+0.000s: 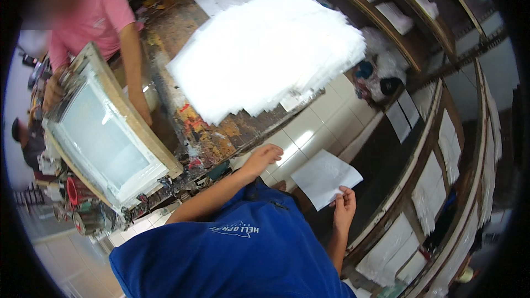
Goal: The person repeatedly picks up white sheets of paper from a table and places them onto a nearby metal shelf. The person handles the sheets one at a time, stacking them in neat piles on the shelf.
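My right hand (343, 207) pinches the near corner of a white sheet (324, 176), which hangs flat over the tiled floor beside a wooden rack. Held away from the sheet, my left hand (262, 157) holds nothing, its fingers stretched out just below the front edge of a paint-stained table (207, 132). A big fanned stack of white sheets (270, 49) lies on that table, beyond my left hand. My blue shirt fills the lower middle of the view.
A person in a pink shirt (91, 16) across the table holds a wooden-framed printing screen (105, 132) tilted up. Curved wooden rack shelves (441, 149) with white sheets run down the right side. Tins and clutter (77, 209) sit at the lower left.
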